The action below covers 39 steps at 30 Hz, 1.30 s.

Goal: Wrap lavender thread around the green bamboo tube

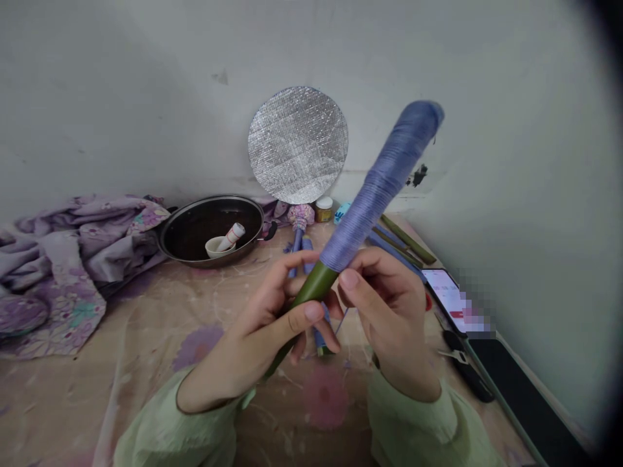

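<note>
A green stick, its upper part wound closely with blue-purple cord, slants up to the right over the table. My left hand is closed around the bare green part, thumb on top. At the lower edge of the winding, my right hand pinches with thumb and forefinger; a thin strand of cord appears to run down from there between the hands. Behind my fingers a blue-wrapped piece with a green end lies on the table, partly hidden.
Left stand a crumpled floral cloth and a dark pan holding a small bowl. A round silver disc leans on the wall near a small jar. Right lie green sticks, a lit phone and scissors.
</note>
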Tool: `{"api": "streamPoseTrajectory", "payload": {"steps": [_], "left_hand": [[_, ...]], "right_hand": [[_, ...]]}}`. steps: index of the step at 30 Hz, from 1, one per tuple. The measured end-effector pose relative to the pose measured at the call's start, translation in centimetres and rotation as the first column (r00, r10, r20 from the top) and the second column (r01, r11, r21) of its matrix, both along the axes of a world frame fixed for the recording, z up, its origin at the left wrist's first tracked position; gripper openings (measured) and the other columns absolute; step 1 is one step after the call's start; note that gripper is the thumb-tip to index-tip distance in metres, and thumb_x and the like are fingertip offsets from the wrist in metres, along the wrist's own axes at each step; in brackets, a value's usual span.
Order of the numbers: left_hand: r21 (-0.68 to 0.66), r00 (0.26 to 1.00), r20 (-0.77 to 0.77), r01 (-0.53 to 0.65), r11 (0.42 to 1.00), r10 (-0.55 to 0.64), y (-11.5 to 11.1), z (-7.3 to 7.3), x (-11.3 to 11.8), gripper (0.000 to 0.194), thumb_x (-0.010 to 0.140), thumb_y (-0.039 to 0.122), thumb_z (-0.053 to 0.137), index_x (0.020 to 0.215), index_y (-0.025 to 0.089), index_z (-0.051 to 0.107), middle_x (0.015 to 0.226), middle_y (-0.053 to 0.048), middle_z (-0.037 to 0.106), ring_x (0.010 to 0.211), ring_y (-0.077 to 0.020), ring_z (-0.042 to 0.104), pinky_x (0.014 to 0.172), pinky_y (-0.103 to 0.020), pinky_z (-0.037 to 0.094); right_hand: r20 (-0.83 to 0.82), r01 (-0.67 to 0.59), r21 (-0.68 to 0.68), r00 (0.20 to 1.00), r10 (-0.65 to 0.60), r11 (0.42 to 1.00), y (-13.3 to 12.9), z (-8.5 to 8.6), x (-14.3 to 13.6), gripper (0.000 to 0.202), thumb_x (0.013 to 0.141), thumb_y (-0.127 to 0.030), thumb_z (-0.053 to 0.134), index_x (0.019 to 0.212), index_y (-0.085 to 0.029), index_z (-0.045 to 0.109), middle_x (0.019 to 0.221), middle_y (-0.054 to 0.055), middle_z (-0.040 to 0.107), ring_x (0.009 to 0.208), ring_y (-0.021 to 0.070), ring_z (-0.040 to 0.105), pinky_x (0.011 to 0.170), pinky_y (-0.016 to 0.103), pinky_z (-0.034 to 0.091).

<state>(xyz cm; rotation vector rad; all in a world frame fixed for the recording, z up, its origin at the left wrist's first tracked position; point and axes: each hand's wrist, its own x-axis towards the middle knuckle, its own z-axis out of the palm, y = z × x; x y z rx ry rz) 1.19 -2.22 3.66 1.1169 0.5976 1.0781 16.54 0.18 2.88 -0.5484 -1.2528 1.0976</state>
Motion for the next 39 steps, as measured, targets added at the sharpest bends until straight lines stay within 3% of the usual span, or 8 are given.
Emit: {"api": "streamPoseTrajectory", "payload": {"steps": [5, 9, 12, 17, 22, 27, 35, 39], "left_hand": [[0.076, 0.997, -0.075, -0.025, 0.997, 0.030, 0.19, -0.08, -0.06, 0.021, 0.099, 0.029, 0.061, 0.119, 0.021, 0.061, 0.091, -0.003, 0.068, 0.075, -0.0133, 0.067, 0.058, -0.021, 0.047], [0.230, 0.938, -0.268, -0.161, 0.960, 0.222, 0.47, -0.39, -0.29, 0.026, 0.099, 0.033, 0.063, 0.122, 0.022, 0.065, 0.093, -0.003, 0.067, 0.079, -0.0142, 0.060, 0.065, -0.024, 0.048], [0.283, 0.899, -0.312, -0.221, 0.933, 0.307, 0.47, -0.77, -0.24, 0.027, 0.099, 0.035, 0.062, 0.123, 0.023, 0.066, 0.095, -0.002, 0.066, 0.073, -0.0127, 0.054, 0.060, -0.024, 0.045], [0.128, 0.956, -0.188, -0.203, 0.971, 0.225, 0.10, -0.44, 0.31, 0.041, 0.087, 0.027, 0.078, 0.123, 0.026, 0.059, 0.093, 0.002, 0.067, 0.079, -0.0111, 0.060, 0.073, -0.023, 0.051], [-0.040, 0.985, -0.100, -0.146, 0.989, 0.141, 0.08, -0.09, 0.45, 0.029, 0.088, 0.025, 0.076, 0.111, 0.024, 0.058, 0.076, 0.006, 0.062, 0.054, -0.0055, 0.052, 0.047, -0.015, 0.042], [-0.032, 0.992, -0.076, -0.106, 0.994, 0.103, 0.26, -0.38, -0.07, 0.021, 0.090, 0.028, 0.075, 0.106, 0.024, 0.062, 0.069, 0.006, 0.065, 0.057, -0.0075, 0.062, 0.056, -0.017, 0.054], [0.103, 0.961, -0.130, -0.233, 0.967, 0.245, 0.25, -0.21, -0.44, 0.017, 0.090, 0.023, 0.075, 0.106, 0.025, 0.077, 0.081, 0.002, 0.068, 0.068, -0.0090, 0.063, 0.062, -0.018, 0.051], [0.071, 0.962, -0.118, -0.241, 0.968, 0.248, 0.13, -0.14, -0.16, 0.020, 0.091, 0.028, 0.073, 0.110, 0.022, 0.077, 0.079, 0.000, 0.068, 0.065, -0.0104, 0.063, 0.058, -0.020, 0.051]], "right_hand": [[-0.039, -0.040, -0.064, 0.999, 0.037, 0.997, -0.33, -0.11, -0.17, 0.015, 0.093, -0.024, 0.072, 0.079, -0.022, 0.065, 0.058, -0.005, 0.060, 0.043, 0.0096, 0.056, 0.037, 0.020, 0.049], [0.079, 0.129, 0.009, 0.988, -0.129, 0.992, -0.35, 0.30, -0.23, 0.017, 0.088, -0.019, 0.073, 0.073, -0.020, 0.066, 0.060, -0.003, 0.062, 0.050, 0.0097, 0.057, 0.043, 0.019, 0.048], [0.117, 0.181, 0.040, 0.976, -0.184, 0.983, -0.15, 0.55, -0.16, 0.017, 0.086, -0.016, 0.073, 0.071, -0.020, 0.066, 0.057, -0.005, 0.058, 0.048, 0.0073, 0.051, 0.042, 0.017, 0.043], [0.117, 0.153, 0.029, 0.981, -0.156, 0.988, 0.08, 0.49, -0.17, 0.017, 0.086, -0.017, 0.074, 0.071, -0.021, 0.066, 0.056, -0.005, 0.060, 0.047, 0.0082, 0.054, 0.043, 0.018, 0.048], [0.127, 0.144, 0.024, 0.981, -0.146, 0.989, 0.03, 0.55, -0.17, 0.018, 0.086, -0.020, 0.075, 0.070, -0.021, 0.066, 0.056, -0.005, 0.062, 0.045, 0.0086, 0.056, 0.040, 0.018, 0.047], [0.098, 0.131, 0.027, 0.986, -0.133, 0.991, -0.17, 0.74, -0.05, 0.018, 0.086, -0.019, 0.075, 0.070, -0.022, 0.066, 0.054, -0.004, 0.063, 0.044, 0.0097, 0.058, 0.039, 0.019, 0.048], [0.074, 0.124, 0.023, 0.989, -0.125, 0.992, -0.26, 0.05, 0.11, 0.013, 0.086, -0.012, 0.072, 0.078, -0.022, 0.071, 0.061, -0.004, 0.066, 0.051, 0.0095, 0.062, 0.045, 0.018, 0.050], [0.066, 0.107, 0.013, 0.992, -0.108, 0.994, 0.01, -0.05, 0.12, 0.012, 0.088, -0.013, 0.071, 0.079, -0.021, 0.071, 0.061, -0.004, 0.066, 0.051, 0.0098, 0.061, 0.046, 0.019, 0.051]]}}
